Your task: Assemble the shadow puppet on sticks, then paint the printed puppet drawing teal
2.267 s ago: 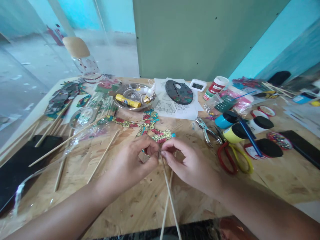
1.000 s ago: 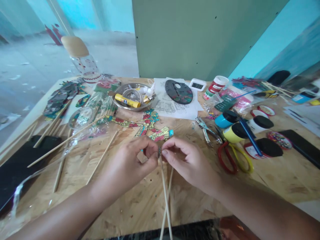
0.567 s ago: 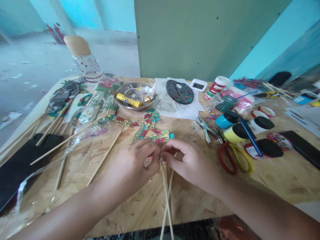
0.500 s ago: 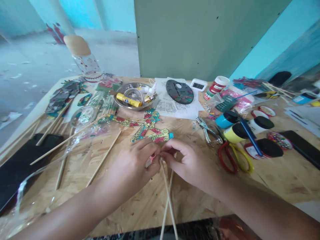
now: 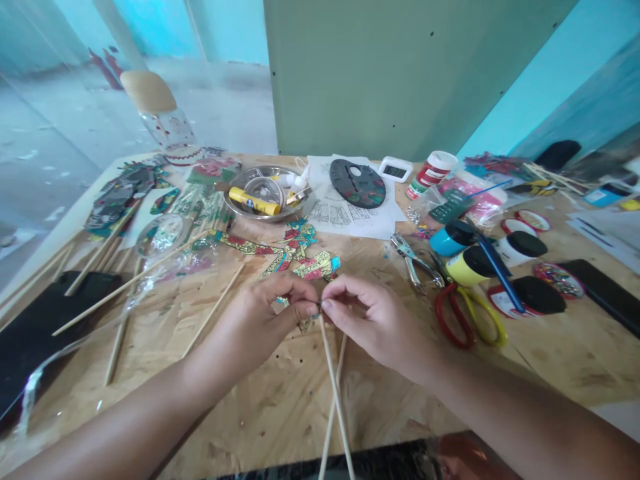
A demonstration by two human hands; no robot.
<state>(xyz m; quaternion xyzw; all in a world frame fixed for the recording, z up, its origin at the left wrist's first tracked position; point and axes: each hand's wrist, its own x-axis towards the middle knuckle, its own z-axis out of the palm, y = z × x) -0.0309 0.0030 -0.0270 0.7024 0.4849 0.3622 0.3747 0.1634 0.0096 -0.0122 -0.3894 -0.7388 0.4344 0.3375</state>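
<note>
My left hand [image 5: 273,310] and my right hand [image 5: 370,320] meet at the middle of the table, thumbs and forefingers pinched at the upper end of a thin wooden stick [image 5: 332,380]. Something small and dark shows between the fingertips; what it is I cannot make out. A second wooden stick [image 5: 330,427] crosses under the first, its upper end hidden by my right hand. Just beyond my fingers lies a jointed paper puppet [image 5: 300,250], patterned in yellow, red and turquoise, partly covered by my left hand.
Red-and-yellow-handled scissors [image 5: 455,317], a hole punch [image 5: 413,260] and paint jars [image 5: 475,267] stand on the right. Behind are a metal bowl [image 5: 245,212] with a glue stick and a dark palette [image 5: 357,183] on paper. Loose sticks [image 5: 215,310] and a black phone-like slab [image 5: 60,327] occupy the left.
My left fingers have straightened a little and shifted at the stick's tip. The puppet's near part has moved slightly left, and a patterned piece now shows under my left hand.
</note>
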